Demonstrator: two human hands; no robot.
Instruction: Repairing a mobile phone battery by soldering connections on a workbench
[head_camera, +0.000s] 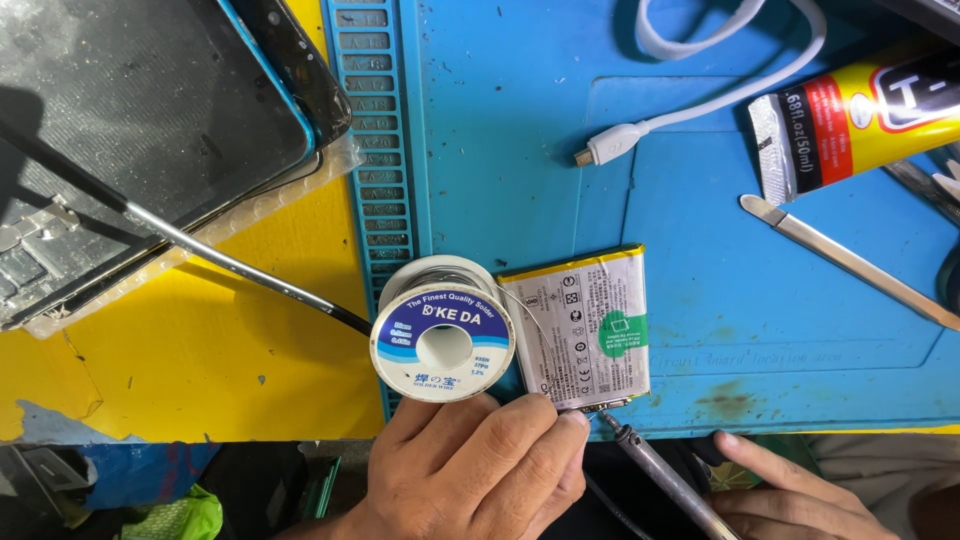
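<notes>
My left hand (470, 470) rests at the near table edge, fingertips pinching a thin solder wire (535, 345) that runs from a solder spool (443, 328) with a blue and white label. My right hand (790, 500) holds a soldering iron (655, 470) whose tip touches the near corner of a silver phone battery (585, 325) with a green sticker. The spool stands just left of the battery, touching it. Both lie on a blue work mat (760, 330).
A dark tablet (130, 130) in clear wrap sits at the far left on the yellow table (200, 350), with a thin black rod (210, 255) across it. A white cable plug (615, 143), a yellow glue tube (860, 115) and a metal pry tool (850, 262) lie on the mat's right.
</notes>
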